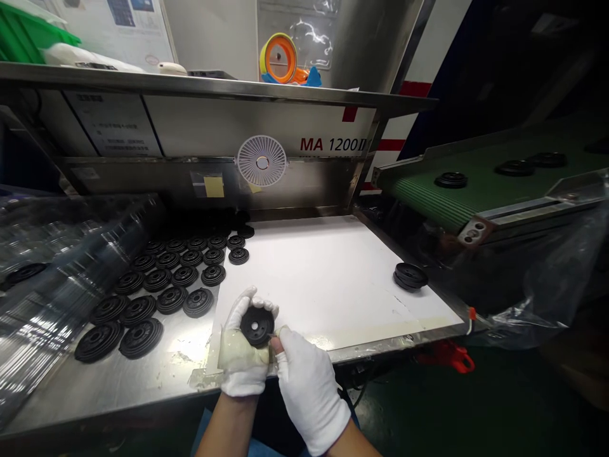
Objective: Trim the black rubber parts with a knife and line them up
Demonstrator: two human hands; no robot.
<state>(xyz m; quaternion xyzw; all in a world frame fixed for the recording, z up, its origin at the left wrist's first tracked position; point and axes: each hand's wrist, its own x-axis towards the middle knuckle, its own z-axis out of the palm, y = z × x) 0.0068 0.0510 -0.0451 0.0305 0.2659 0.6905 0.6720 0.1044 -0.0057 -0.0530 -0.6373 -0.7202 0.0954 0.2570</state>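
My left hand [243, 355], in a white glove, is wrapped round a black round wheel-like part [257, 326] with a hole in its middle. Its flat face is tilted up toward me, above the front edge of the white sheet [314, 273]. At the part's lower right rim is my right hand [307, 381], also gloved, with a bare thumb tip and fingers pinched together. Whatever the pinch holds is too small to make out. Left of my hands, many similar black parts [141, 336] lie in rows on the metal bench [157, 387].
Two stacked black parts [410, 277] sit at the sheet's right side. A green conveyor belt [438, 197] carries several more. Clear plastic trays [71, 285] lean at the left. A small white fan [261, 161] hangs below the shelf [214, 87], where tape rolls [278, 58] stand.
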